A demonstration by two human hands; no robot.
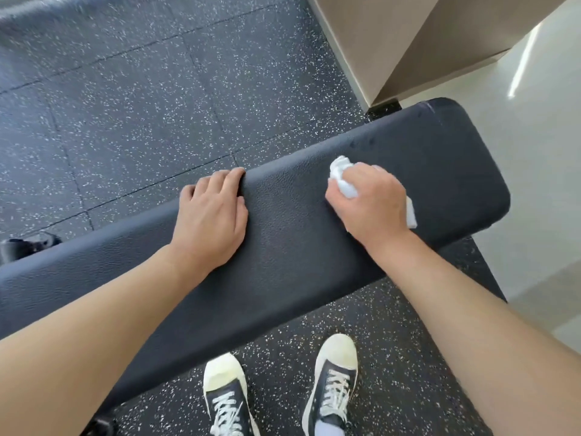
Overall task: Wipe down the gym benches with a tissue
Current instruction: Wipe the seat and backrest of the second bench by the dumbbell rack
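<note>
A black padded gym bench (292,247) runs diagonally from lower left to upper right across the view. My right hand (371,199) presses a crumpled white tissue (341,176) onto the pad near its right end; tissue pokes out in front of the fingers and behind the palm. My left hand (212,212) lies flat on the pad's far edge, fingers curled over the side and holding nothing. A few dark spots show on the pad beyond the tissue.
Speckled black rubber floor tiles (125,105) surround the bench. A beige pillar (408,42) stands behind the bench's right end, with pale smooth flooring (540,184) to the right. My two sneakers (333,382) stand below the bench. A dark bench foot (28,243) shows at left.
</note>
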